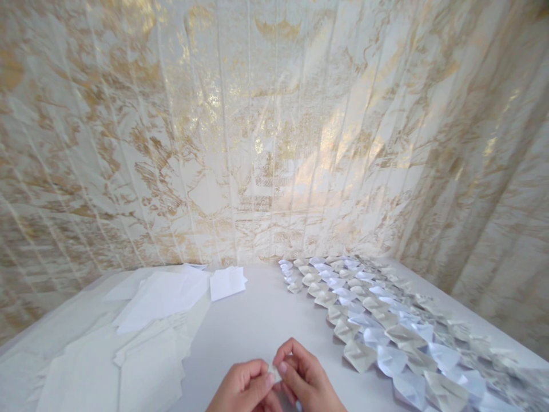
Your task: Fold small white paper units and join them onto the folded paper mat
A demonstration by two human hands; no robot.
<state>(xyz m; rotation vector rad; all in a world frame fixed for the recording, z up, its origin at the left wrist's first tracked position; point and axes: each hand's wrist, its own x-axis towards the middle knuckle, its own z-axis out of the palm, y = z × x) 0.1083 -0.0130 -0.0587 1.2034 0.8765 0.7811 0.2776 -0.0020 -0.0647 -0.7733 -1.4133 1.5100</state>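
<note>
Fabric (240, 143) with gold patterning backs the white table (249, 329) under both hands (245, 388) (303, 379)

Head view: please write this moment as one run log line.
left hand: holds small paper | right hand: holds same paper | at left: flat sheets | at right: folded papers in rows

Small off-white piece (275, 375), looks like paper, pinched between fingertips of left hand (246, 385) and right hand (303, 375). From here, fingers cover most of it; only a pale bit shows in the gap. Exact shape and folds can't be made out. Sits over the white tabletop (253, 332).
</note>
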